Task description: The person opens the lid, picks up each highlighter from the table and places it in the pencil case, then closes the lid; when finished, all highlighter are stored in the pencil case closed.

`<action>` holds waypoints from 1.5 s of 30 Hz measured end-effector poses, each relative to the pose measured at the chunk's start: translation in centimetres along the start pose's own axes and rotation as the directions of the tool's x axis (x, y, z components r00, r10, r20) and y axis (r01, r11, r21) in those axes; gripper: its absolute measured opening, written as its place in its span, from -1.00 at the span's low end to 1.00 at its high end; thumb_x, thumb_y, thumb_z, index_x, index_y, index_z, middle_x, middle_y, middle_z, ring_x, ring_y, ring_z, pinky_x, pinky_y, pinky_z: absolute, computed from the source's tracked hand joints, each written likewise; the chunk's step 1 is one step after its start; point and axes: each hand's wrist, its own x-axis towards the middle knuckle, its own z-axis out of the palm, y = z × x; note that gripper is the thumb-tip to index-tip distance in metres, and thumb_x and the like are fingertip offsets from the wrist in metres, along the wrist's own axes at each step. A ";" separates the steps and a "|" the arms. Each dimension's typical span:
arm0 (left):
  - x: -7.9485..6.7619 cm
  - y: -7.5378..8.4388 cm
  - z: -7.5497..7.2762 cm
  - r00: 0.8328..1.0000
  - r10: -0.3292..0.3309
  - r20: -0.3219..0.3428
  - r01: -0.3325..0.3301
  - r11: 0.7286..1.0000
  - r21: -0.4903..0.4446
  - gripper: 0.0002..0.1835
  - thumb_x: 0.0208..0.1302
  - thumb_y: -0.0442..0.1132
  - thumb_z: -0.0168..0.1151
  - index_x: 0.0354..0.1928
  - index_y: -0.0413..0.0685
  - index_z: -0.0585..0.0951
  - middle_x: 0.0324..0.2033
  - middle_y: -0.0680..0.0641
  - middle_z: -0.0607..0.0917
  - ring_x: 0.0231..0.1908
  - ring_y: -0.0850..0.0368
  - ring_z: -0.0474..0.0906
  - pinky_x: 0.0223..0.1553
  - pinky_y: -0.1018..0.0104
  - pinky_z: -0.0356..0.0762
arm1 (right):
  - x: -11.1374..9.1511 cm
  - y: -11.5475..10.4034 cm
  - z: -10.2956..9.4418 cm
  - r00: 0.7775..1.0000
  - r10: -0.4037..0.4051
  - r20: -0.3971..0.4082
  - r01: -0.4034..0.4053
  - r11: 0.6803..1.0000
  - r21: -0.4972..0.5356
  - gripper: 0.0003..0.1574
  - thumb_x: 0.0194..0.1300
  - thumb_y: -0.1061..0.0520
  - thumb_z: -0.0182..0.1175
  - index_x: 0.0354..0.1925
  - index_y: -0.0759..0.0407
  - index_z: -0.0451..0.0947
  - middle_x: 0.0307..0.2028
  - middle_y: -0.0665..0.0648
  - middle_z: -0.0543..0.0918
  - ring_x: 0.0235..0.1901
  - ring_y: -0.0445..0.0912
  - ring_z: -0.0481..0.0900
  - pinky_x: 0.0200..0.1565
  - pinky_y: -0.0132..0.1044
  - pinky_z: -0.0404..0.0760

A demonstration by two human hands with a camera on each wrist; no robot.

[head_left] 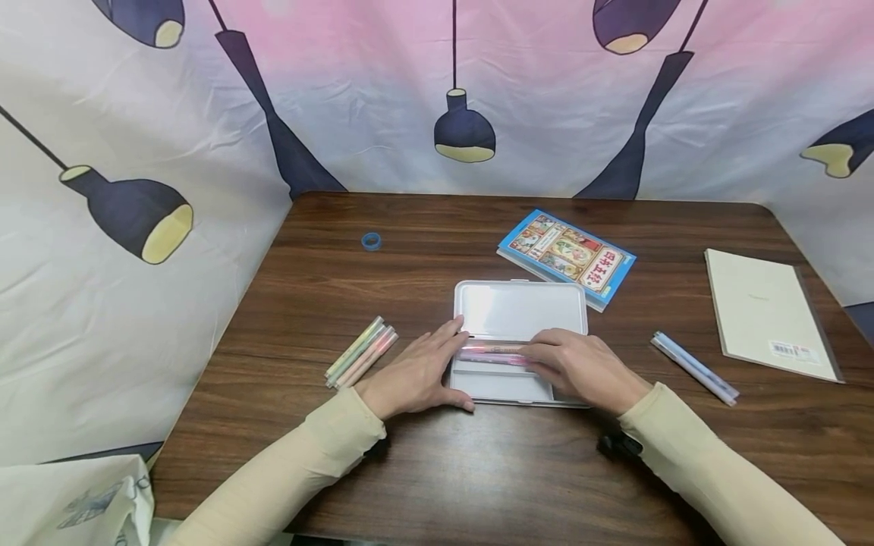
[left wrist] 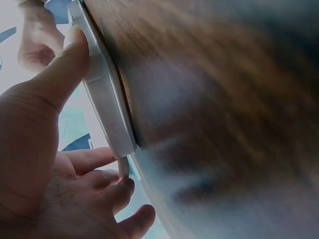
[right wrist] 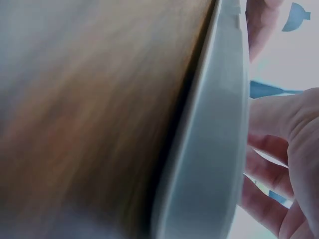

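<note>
A white pencil case lies with its lid folded back on the table. Inside, pink and orange pens lie lengthwise in the upper part of its tray. My left hand holds the case's left end; in the left wrist view, its thumb is against the case wall and its fingers are by the corner. My right hand reaches over the right side and grips the pens' right ends; its fingertips are partly hidden. In the right wrist view, the case wall hides part of the fingers.
Several pale markers lie left of the case. Behind are a blue tape roll and a blue-covered book, close to the lid. To the right lie blue pens and a cream notebook. A patterned cloth hangs behind the table.
</note>
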 end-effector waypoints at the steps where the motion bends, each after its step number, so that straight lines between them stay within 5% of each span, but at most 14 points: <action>1: 0.0 0.0 0.0 1.000 -0.003 0.002 0.003 1.000 0.000 0.12 0.05 0.27 0.45 0.51 -0.15 0.18 0.57 -0.14 -0.04 0.53 -0.05 -0.05 0.49 -0.04 0.00 | -0.4 0.2 -0.2 1.000 0.009 -0.010 -0.009 1.000 -0.004 -0.73 0.23 0.12 0.41 -0.07 0.01 0.75 -0.20 -0.06 0.70 -0.24 -0.25 0.64 -0.28 -0.25 0.69; 15: -0.2 -0.2 0.1 1.000 -0.023 0.010 0.023 1.000 -0.017 0.12 0.06 0.28 0.44 0.52 -0.14 0.17 0.57 -0.12 -0.05 0.54 0.01 -0.08 0.51 -0.02 -0.04 | -8.6 3.7 -3.9 0.956 0.151 -0.251 -0.191 0.971 -0.144 -0.54 -0.01 0.20 0.49 -0.05 0.06 0.73 -0.19 0.01 0.72 -0.27 -0.09 0.70 -0.40 -0.08 0.66; 20: -0.3 -0.2 0.1 1.000 -0.026 0.009 0.026 0.999 -0.021 0.12 0.06 0.28 0.43 0.53 -0.14 0.16 0.57 -0.11 -0.05 0.54 0.01 -0.08 0.51 -0.02 -0.04 | -11.2 5.2 -4.9 0.945 0.218 -0.242 -0.265 0.947 -0.182 -0.53 -0.05 0.26 0.51 -0.08 0.09 0.72 -0.19 0.09 0.73 -0.32 0.02 0.71 -0.52 -0.09 0.61; 24: -0.2 -0.1 0.1 1.000 -0.026 0.012 0.026 1.000 -0.015 0.13 0.06 0.28 0.43 0.53 -0.13 0.16 0.57 -0.11 -0.05 0.54 0.00 -0.07 0.50 -0.02 -0.04 | -13.0 6.3 -5.5 0.935 0.273 -0.229 -0.319 0.927 -0.197 -0.55 -0.02 0.27 0.50 -0.08 0.10 0.72 -0.25 0.04 0.70 -0.51 -0.15 0.56 -0.64 -0.27 0.40; 34: -0.2 -0.1 0.0 1.000 -0.013 0.003 0.013 1.000 -0.003 0.11 0.05 0.28 0.44 0.52 -0.13 0.18 0.57 -0.11 -0.03 0.53 -0.01 -0.04 0.50 -0.02 -0.03 | -15.5 7.2 -6.6 0.891 0.427 -0.152 -0.452 0.864 -0.220 -0.56 0.04 0.27 0.48 -0.04 0.14 0.68 -0.29 0.05 0.68 -0.53 -0.27 0.38 -0.60 -0.30 0.31; 45: -0.1 -0.1 0.0 1.000 -0.010 0.003 0.010 1.000 0.000 0.11 0.05 0.28 0.44 0.51 -0.13 0.19 0.57 -0.12 -0.02 0.53 -0.01 -0.04 0.50 -0.03 -0.02 | -16.6 7.5 -6.6 0.890 0.430 -0.153 -0.455 0.867 -0.205 -0.57 0.07 0.26 0.47 -0.04 0.12 0.68 -0.26 0.07 0.69 -0.52 -0.33 0.33 -0.60 -0.33 0.28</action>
